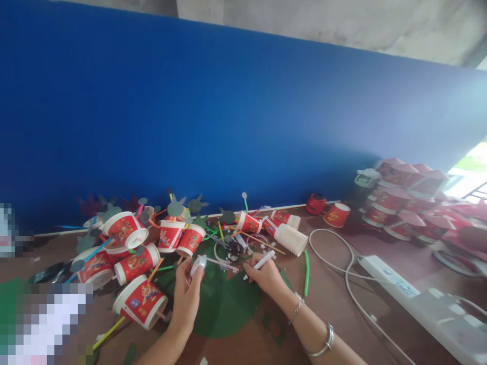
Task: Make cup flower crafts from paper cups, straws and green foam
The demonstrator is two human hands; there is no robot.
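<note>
My left hand (186, 289) is closed around a roll of clear tape (198, 265), pinched between thumb and fingers. A thin pale strip (220, 264) reaches from beside the roll toward my right hand. In my right hand (266, 278) is a slim white marker-like pen (265, 259), its tip pointing down and left. Both hands are above a dark green paper piece (224, 314) on the brown table. Just beyond them lie black-handled scissors (234, 249) and a wooden stick (262, 241). Red printed paper cups (140, 301) with sticks and coloured straws crowd the left side.
A stack of nested paper cups (291, 239) lies behind my right hand, near a green straw (306, 274). On the right, a white power strip (388, 274) trails a looping cable (348, 284). Red cup crafts (403, 192) are piled farther back. A blue wall (228, 111) borders the table.
</note>
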